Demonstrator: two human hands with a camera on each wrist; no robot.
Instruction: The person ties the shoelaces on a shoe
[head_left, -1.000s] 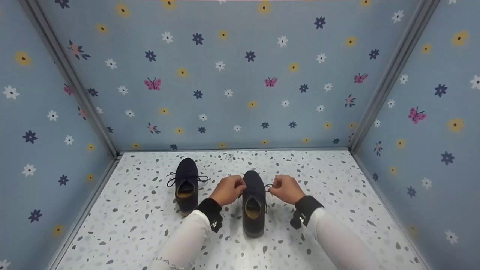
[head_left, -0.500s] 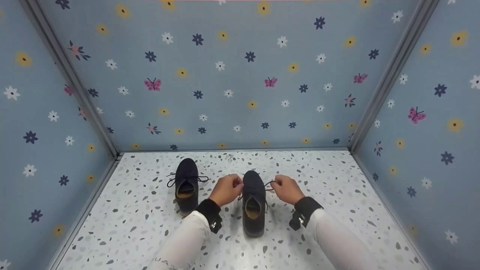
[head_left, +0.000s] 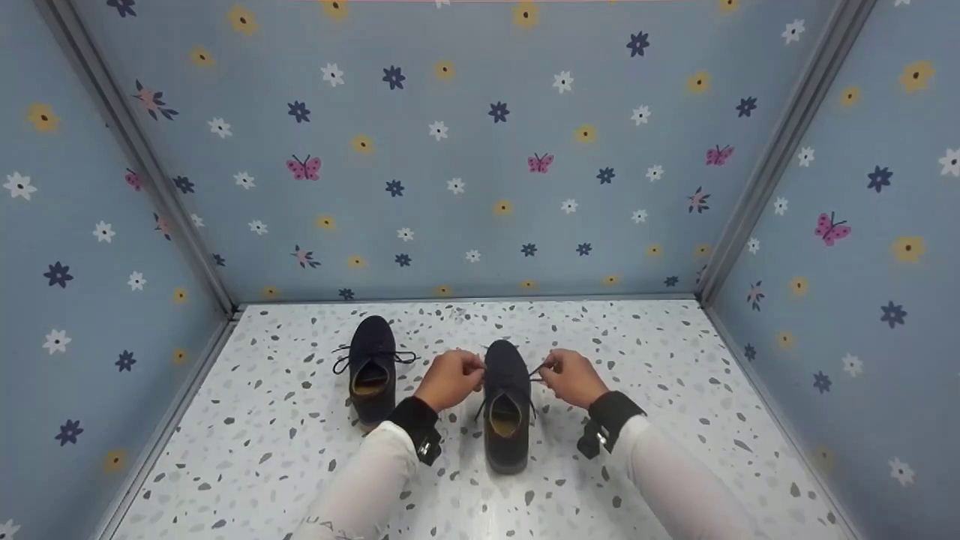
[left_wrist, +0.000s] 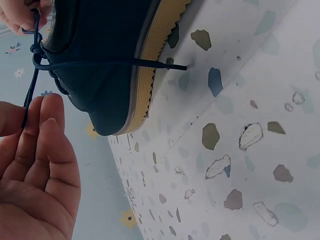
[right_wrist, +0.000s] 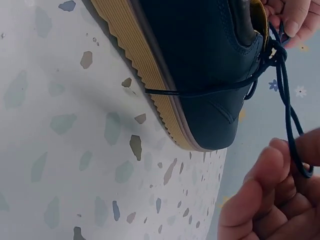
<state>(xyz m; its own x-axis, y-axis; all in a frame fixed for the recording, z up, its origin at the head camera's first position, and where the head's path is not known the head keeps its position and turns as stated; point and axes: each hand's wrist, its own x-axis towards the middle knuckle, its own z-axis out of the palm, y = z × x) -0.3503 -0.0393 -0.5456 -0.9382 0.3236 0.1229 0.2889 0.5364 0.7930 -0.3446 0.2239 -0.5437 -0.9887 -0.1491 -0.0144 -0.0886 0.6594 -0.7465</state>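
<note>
A dark navy lace-up shoe [head_left: 506, 366] stands upright on the floor between my hands, toe toward the back wall. My left hand [head_left: 450, 381], on the shoe's left, pinches one part of the shoelace [left_wrist: 31, 95] between thumb and fingers. On the other side my right hand [head_left: 574, 379] pinches a lace loop [right_wrist: 289, 107]. Both stretches run taut from a knot [right_wrist: 274, 54] over the shoe's opening. A loose lace end hangs down each flank across the ribbed tan sole [left_wrist: 155, 50]. The second matching shoe [head_left: 373, 341], its lace tied in a bow, stands to the left.
The white speckled floor [head_left: 615, 330] meets a blue flowered wall panel [head_left: 480, 150] at the back. Similar panels [head_left: 862, 300] close in the left and right sides, with grey metal strips [head_left: 780, 150] at the corners. Dark bands [head_left: 616, 412] circle both wrists.
My left hand has drawn slightly left, off the shoe's edge, with its lace. My right hand stays nearly in place, still holding its loop. Both shoes stand where they were.
</note>
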